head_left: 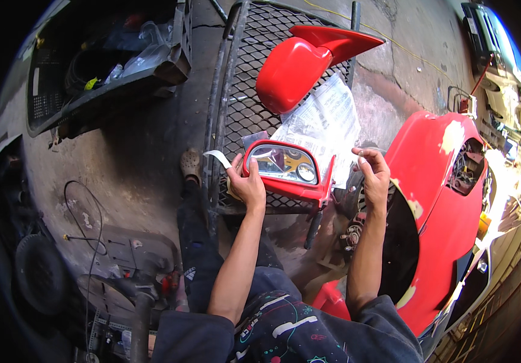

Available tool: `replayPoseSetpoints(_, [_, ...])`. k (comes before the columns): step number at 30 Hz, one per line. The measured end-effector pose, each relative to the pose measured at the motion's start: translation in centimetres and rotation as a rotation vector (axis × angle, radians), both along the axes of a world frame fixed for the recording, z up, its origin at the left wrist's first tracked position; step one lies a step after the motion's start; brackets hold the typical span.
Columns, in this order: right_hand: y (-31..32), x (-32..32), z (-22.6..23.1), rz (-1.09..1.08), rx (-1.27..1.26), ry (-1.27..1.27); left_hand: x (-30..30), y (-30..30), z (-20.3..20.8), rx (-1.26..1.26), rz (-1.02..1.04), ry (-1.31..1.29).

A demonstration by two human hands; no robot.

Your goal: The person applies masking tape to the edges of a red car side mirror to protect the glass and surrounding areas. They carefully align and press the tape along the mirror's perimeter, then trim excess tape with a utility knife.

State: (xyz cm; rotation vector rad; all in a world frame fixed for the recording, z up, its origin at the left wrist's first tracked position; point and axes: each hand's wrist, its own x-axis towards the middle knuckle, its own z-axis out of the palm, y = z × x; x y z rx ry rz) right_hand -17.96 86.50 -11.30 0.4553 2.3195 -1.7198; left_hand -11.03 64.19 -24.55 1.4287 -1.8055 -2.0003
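Observation:
A red car side mirror (286, 167), glass facing up, rests toward the near end of a black metal mesh rack (249, 54). My left hand (249, 184) grips its left edge, the thumb along the rim. A curved white strip (217, 158), like tape, sticks out by the fingers of that hand. Right of the mirror, my right hand (376, 175) is raised with bent fingers pinched together. Whatever may be between those fingertips is too small to make out. Beyond lies a second red side mirror (293, 72), its housing turned up, next to printed paper sheets (327, 115).
A red car body panel (433, 206) with pale filler patches stands close on the right. At upper left is a dark crate-like bin (109, 91) holding plastic bags. A black cable (97, 242) and a tyre (39, 272) lie lower left. A yellow cord (393, 42) crosses the far floor.

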Motion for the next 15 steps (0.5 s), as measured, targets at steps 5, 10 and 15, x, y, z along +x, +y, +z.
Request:
replayPoseSetpoints(5, [0.4,1.9,-0.5,-0.105,-0.018,-0.031,-0.2,-2.4,0.5,-0.004,-0.008,0.095])
replayPoseSetpoints(10, [-0.1,3.8,0.8,-0.235,-0.124,-0.017,-1.4,-8.2,3.1,-0.071,-0.285,0.262])
replayPoseSetpoints(15, [-1.6,5.2,3.2,-0.104,-0.026,-0.038,-2.7,-10.8,8.1,0.491,-0.577,0.176])
